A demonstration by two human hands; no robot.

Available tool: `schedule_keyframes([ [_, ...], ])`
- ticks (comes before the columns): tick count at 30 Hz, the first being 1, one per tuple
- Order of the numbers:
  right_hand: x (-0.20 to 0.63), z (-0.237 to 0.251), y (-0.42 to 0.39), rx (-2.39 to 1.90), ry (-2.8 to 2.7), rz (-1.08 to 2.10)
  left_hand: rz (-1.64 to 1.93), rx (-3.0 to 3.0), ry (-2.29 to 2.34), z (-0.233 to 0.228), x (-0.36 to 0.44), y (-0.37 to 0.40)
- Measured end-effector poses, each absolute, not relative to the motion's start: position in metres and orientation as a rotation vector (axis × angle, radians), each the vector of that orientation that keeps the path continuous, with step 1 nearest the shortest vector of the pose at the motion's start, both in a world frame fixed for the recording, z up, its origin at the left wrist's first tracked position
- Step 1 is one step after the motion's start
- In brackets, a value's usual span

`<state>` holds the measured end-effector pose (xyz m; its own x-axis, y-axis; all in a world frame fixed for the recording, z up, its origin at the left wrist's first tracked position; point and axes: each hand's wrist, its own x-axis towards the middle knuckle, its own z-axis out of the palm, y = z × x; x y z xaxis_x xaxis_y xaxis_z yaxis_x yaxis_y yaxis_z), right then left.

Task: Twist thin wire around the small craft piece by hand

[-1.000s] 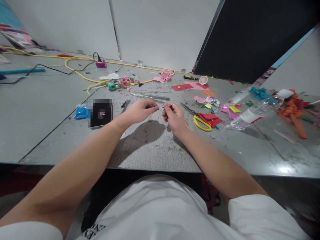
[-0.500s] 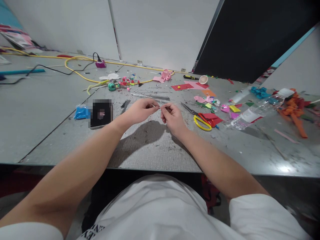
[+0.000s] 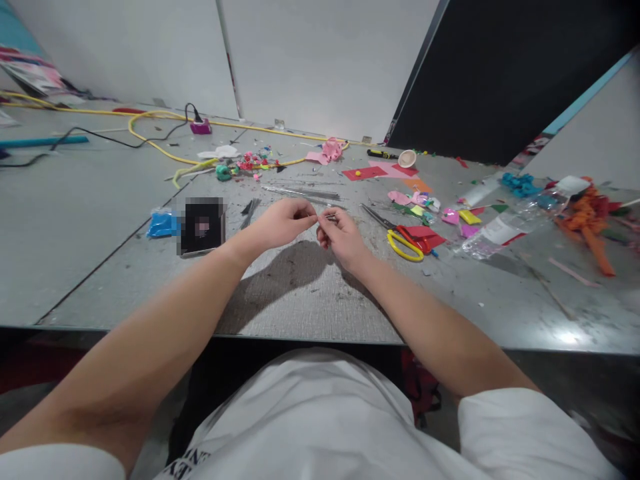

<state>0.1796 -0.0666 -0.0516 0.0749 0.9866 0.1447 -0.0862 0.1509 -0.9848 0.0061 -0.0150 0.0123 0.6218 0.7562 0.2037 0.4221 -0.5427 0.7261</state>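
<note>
Both my hands pinch one thin wire (image 3: 331,216): left hand (image 3: 280,223) and right hand (image 3: 340,237) almost touch at the fingertips, and its long axis runs sideways, past my right grip.

Grey table (image 3: 90,220), white walls (image 3: 320,60), dark panel (image 3: 510,73)

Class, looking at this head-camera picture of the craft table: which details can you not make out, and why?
- Thin wire, head view: too small; pinched between left hand and right hand, fingers hide its ends.
- Black item: front blurred out.
- Plastic bottle: label too small to read.
</note>
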Motion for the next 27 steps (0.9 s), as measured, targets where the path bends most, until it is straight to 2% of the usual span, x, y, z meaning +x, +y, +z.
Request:
schedule_keyframes([
  [27,0.1787,-0.0484,-0.0687,-1.026,-1.113,1.040,0.675,2.135,0.893,0.0125,0.0058,-0.0167],
])
